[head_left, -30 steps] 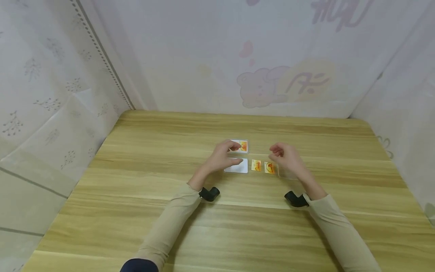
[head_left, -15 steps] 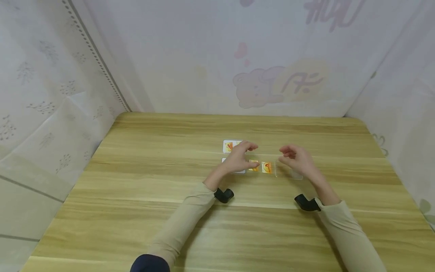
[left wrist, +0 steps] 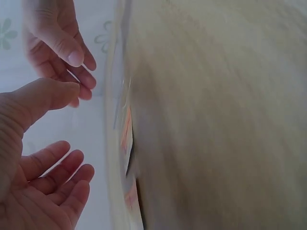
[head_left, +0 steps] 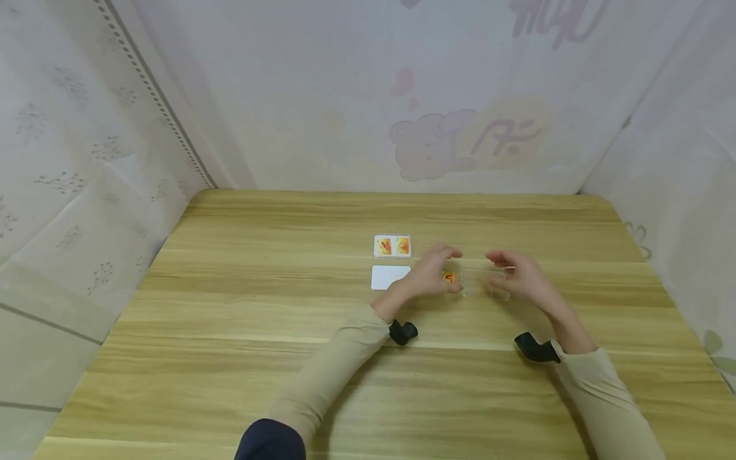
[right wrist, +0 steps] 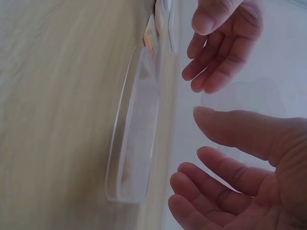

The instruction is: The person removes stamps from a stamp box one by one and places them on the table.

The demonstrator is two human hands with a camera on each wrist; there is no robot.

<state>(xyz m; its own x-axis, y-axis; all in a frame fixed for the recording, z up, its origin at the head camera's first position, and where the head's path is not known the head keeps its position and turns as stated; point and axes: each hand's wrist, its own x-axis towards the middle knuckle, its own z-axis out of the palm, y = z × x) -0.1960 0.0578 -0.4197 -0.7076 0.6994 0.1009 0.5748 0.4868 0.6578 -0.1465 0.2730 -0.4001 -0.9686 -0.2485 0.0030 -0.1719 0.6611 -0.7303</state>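
My left hand [head_left: 427,275] is held above the small printed cards, its fingers loosely bent and nothing between them. Part of one orange-and-yellow card [head_left: 449,277] shows beside its thumb; the other small card is hidden under the hand in the head view. My right hand [head_left: 524,278], also holding nothing, hovers over the right end of a clear flat plastic case [head_left: 478,282]. That case [right wrist: 136,139] lies on the table below the right fingers in the right wrist view. In the left wrist view, a gap separates the left hand [left wrist: 43,187] from the printed cards [left wrist: 126,132].
Left of the hands lies a blank white card [head_left: 388,277], partly covered by the left hand. Behind it is a white rectangle with two orange pictures [head_left: 394,246]. The wooden table [head_left: 287,255] meets a printed curtain [head_left: 322,147] at the back.
My left hand has moved right, from the white card to over the small printed cards, uncovering the two-picture rectangle. The right hand has shifted a little to the right, over the clear case.
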